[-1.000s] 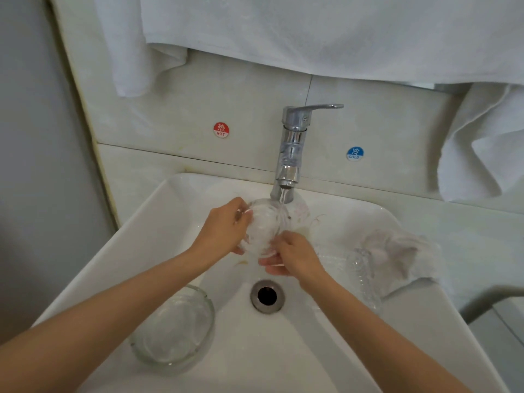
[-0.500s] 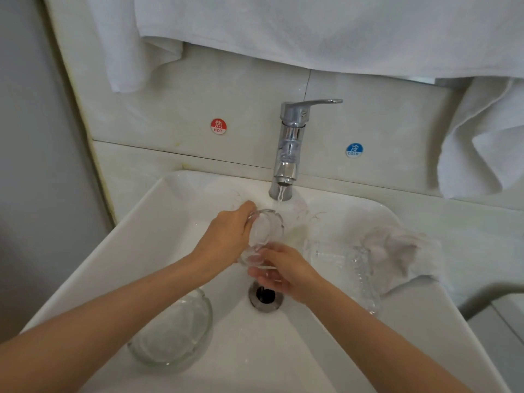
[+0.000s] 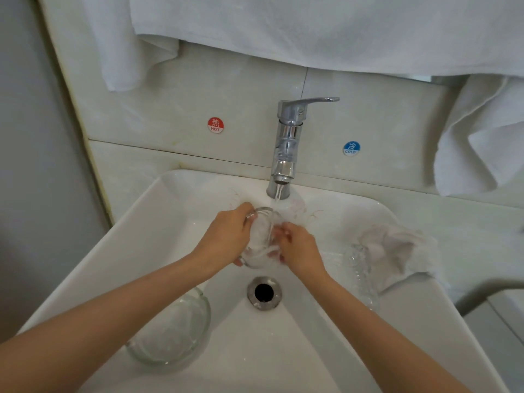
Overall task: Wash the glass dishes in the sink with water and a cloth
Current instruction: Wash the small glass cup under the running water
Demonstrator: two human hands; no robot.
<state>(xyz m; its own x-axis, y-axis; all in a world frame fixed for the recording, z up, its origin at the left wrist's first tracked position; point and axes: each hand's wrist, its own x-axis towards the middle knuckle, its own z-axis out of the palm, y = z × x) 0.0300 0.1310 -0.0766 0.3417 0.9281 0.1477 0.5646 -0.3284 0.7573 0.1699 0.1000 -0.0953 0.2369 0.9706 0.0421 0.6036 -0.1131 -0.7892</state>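
A small clear glass dish (image 3: 261, 236) is held tilted under the running water from the chrome tap (image 3: 287, 143). My left hand (image 3: 226, 236) grips its left rim, fingers curled round the edge. My right hand (image 3: 297, 246) holds the dish's right side, with fingertips inside it. A round glass ashtray-like dish (image 3: 170, 333) lies in the white sink (image 3: 175, 222) at the front left. Another clear patterned glass dish (image 3: 358, 270) leans on the sink's right slope. A crumpled white cloth (image 3: 397, 248) lies on the sink's right rim, touched by neither hand.
The drain (image 3: 264, 292) sits open below the hands. White towels (image 3: 312, 29) hang above the tap, and one (image 3: 482, 137) hangs at the right. Red HOT (image 3: 215, 125) and blue COLD (image 3: 351, 148) stickers mark the tiled wall. A grey wall stands on the left.
The small dish has been turned and tilted under the water stream, and my right hand has shifted from below it to its right side. The other dishes and the cloth stayed put.
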